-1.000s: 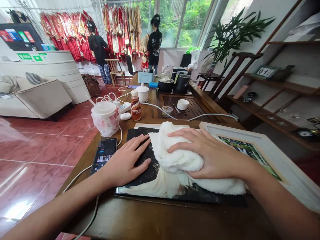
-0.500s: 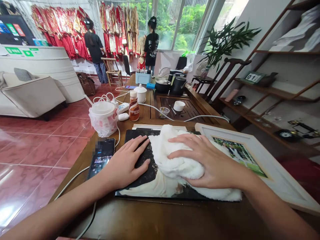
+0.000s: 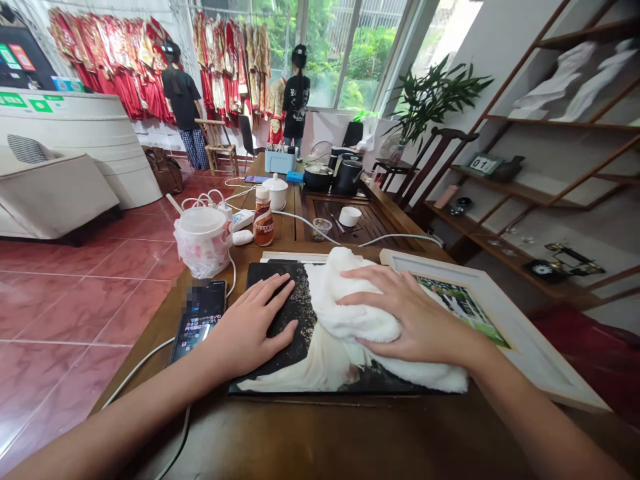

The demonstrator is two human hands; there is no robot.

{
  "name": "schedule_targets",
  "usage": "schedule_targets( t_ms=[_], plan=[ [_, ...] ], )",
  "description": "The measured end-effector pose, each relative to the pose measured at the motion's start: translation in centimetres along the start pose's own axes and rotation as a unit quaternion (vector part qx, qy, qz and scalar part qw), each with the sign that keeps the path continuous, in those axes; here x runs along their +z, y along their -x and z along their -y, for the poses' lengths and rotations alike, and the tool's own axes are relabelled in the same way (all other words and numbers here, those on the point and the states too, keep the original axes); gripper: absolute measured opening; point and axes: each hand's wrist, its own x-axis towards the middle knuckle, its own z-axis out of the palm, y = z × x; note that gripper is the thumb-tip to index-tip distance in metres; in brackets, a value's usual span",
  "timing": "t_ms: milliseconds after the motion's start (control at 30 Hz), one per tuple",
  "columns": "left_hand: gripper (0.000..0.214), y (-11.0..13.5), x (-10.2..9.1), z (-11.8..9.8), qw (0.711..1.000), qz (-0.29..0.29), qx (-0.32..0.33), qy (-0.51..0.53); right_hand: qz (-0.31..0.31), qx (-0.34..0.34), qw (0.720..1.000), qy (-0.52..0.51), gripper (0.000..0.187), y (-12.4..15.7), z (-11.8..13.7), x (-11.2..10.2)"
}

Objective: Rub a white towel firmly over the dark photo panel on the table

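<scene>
A dark photo panel (image 3: 280,363) showing pale draped fabric lies flat on the wooden table in front of me. My left hand (image 3: 257,323) rests on its left part, fingers spread, holding nothing. A bunched white towel (image 3: 345,303) covers much of the right half of the panel and trails over its lower right. On top of the towel lies my right hand (image 3: 405,310), its fingers curved and gripping the cloth. The middle and right of the picture are hidden under towel and hand.
A framed photo (image 3: 530,327) leans right of the panel. Left are a phone (image 3: 200,320) with a cable and a plastic-lined bucket (image 3: 203,240). Behind stand a Nescafe bottle (image 3: 263,220), a lidded white jar (image 3: 275,192) and a white cup (image 3: 350,216). Two people stand by hanging garments.
My view has turned slightly, so most things sit a little further left. The right hand with the towel has shifted only slightly on the panel; the left hand stays in place.
</scene>
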Motion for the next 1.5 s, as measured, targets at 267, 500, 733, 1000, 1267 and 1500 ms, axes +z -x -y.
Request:
schedule_targets(
  t_ms=[267,500,733,1000,1267,1500],
  plan=[
    [0.058,0.0,0.0,0.2,1.0,0.003,0.011,0.004,0.014,0.008,1.0,0.001,0.052,0.5,0.6,0.4],
    [0.059,-0.1,0.0,0.3,1.0,0.003,0.021,0.002,-0.002,0.057,0.998,0.013,0.045,0.4,-0.1,0.2],
    [0.059,0.1,-0.1,0.3,1.0,0.007,0.019,-0.007,-0.002,0.058,0.998,0.024,0.056,0.6,0.5,0.5],
    [0.058,0.0,0.1,0.4,0.999,0.016,0.015,-0.023,0.0,0.038,0.999,0.012,0.049,0.6,-0.7,0.8],
    [0.059,-0.1,0.1,0.3,0.999,0.018,0.015,-0.022,0.008,0.05,0.999,0.017,0.051,0.6,-0.5,0.8],
    [0.059,-0.3,0.2,0.4,0.999,0.022,0.015,-0.025,0.001,0.056,0.998,0.02,0.055,0.6,-0.2,0.9]
  ],
)
